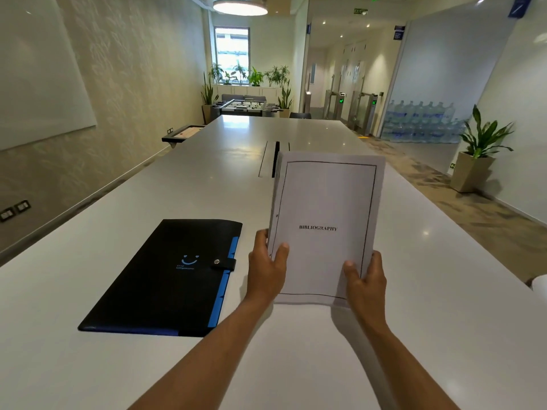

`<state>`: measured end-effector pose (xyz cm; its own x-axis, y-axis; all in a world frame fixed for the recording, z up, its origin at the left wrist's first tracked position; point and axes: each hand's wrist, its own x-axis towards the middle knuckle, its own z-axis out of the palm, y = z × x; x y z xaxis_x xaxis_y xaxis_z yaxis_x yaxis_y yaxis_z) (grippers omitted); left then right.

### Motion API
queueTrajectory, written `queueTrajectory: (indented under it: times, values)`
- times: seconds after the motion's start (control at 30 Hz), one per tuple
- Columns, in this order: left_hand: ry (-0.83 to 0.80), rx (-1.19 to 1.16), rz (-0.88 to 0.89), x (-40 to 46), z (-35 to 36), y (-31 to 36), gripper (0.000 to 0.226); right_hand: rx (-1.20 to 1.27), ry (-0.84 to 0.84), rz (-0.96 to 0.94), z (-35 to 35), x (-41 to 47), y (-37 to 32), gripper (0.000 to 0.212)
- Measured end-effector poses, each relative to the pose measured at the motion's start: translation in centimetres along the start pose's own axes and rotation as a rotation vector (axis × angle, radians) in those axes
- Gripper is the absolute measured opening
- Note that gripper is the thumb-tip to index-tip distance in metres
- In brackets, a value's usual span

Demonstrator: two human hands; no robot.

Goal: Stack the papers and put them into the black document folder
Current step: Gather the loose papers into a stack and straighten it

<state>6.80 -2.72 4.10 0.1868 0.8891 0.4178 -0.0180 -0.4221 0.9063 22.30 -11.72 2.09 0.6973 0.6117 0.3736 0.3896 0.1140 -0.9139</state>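
Observation:
I hold a stack of white papers [325, 202] upright above the table, its top sheet reading "BIBLIOGRAPHY" inside a thin black border. My left hand [266, 270] grips the stack's lower left edge, and my right hand [367, 279] grips its lower right corner. The black document folder [165, 279] lies flat on the white table [88, 291] to the left of my hands. It is shut, with its snap strap fastened and blue tabs showing along its right edge.
A cable slot [270, 162] runs along the table's middle behind the papers. A white object [540, 287] peeks in at the right table edge. A potted plant [476, 152] stands on the floor to the right, with water bottles [420, 121] stacked behind.

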Motion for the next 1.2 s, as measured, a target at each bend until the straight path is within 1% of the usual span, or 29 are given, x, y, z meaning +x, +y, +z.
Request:
queueTrajectory:
  times: [0.07, 0.13, 0.23, 0.3, 0.37, 0.53, 0.7, 0.77, 0.87, 0.93, 1.03, 1.1, 1.2]
  values:
    - [-0.028, 0.075, -0.061, 0.8, -0.1, -0.2, 0.030, -0.081, -0.023, 0.061, -0.2, 0.6, -0.2, 0.025]
    - [-0.031, 0.168, -0.170, 1.2, -0.1, -0.9, 0.036, -0.144, -0.059, 0.145, -0.4, 0.9, -0.3, 0.033]
    - [-0.049, 0.239, -0.298, 1.2, -0.2, -2.2, 0.041, -0.250, -0.154, 0.261, -0.5, 0.7, 0.1, 0.040]
    - [-0.086, 0.326, -0.354, 0.9, -0.3, -3.0, 0.046, -0.323, -0.214, 0.324, -0.3, 0.3, 0.4, 0.043]
    - [-0.115, 0.414, -0.371, 0.4, -0.3, -3.7, 0.050, -0.387, -0.240, 0.353, -0.1, -0.1, 0.6, 0.047]
    - [-0.143, 0.644, -0.274, -0.3, 0.1, -4.7, 0.056, -0.557, -0.251, 0.333, 0.5, -0.6, 0.9, 0.055]
    - [-0.162, 0.852, -0.178, -1.0, 0.1, -5.3, 0.051, -0.796, -0.272, 0.231, 1.0, -1.4, 1.0, 0.041]
    - [-0.158, 0.907, -0.162, -1.2, 0.1, -5.5, 0.047, -0.886, -0.264, 0.182, 1.1, -1.8, 1.3, 0.047]
    - [-0.144, 0.962, -0.154, -1.5, 0.2, -5.8, 0.043, -0.999, -0.261, 0.113, 1.4, -2.4, 1.6, 0.068]
    - [-0.142, 1.010, -0.128, -1.6, 0.2, -6.1, 0.042, -1.061, -0.267, 0.086, 1.5, -2.7, 1.8, 0.074]
    - [-0.143, 1.109, -0.077, -1.8, 0.1, -6.3, 0.039, -1.135, -0.262, 0.066, 1.5, -2.9, 2.0, 0.069]
    - [-0.139, 1.172, -0.061, -1.8, -0.1, -6.4, 0.037, -1.180, -0.258, 0.042, 1.5, -2.9, 2.2, 0.059]
    - [-0.156, 1.242, -0.024, -1.4, -0.7, -6.5, 0.037, -1.229, -0.273, 0.054, 1.3, -2.9, 2.1, 0.044]
